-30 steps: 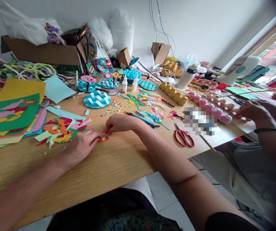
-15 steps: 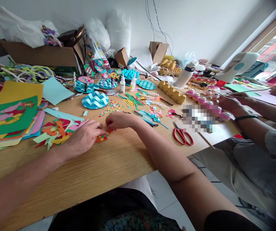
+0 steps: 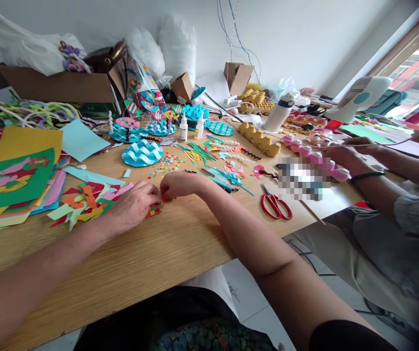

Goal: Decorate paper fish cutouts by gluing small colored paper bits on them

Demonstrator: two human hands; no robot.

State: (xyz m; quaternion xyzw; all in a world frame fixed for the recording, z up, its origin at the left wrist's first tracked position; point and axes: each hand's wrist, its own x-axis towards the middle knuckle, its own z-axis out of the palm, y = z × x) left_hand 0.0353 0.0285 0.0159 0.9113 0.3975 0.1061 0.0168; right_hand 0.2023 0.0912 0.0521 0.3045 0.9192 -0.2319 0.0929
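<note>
A red paper cutout with yellow and other coloured dots (image 3: 155,209) lies on the table right in front of me, partly covered by my hands. My left hand (image 3: 135,204) is closed at its upper left side, fingertips gripping it. From the other side my right hand (image 3: 178,185) bends down, fingers curled in a pinch at the cutout's upper edge; its fingertips are hidden, so what it pinches cannot be made out. Just beyond lie scattered small paper dots (image 3: 166,165). Left of my hands is a heap of paper scraps (image 3: 85,201).
Red-handled scissors (image 3: 276,205) and pens (image 3: 221,182) lie to the right. Two glue bottles (image 3: 183,128) stand behind a blue wavy paper disc (image 3: 142,153). Coloured sheets (image 3: 15,180) are stacked at left. Another person's hands (image 3: 344,156) work at right, by a pink egg-carton strip (image 3: 306,150).
Both hands stay at the dotted cutout, with only slight finger movement; a little less of the cutout shows. The whole view has shifted slightly.
</note>
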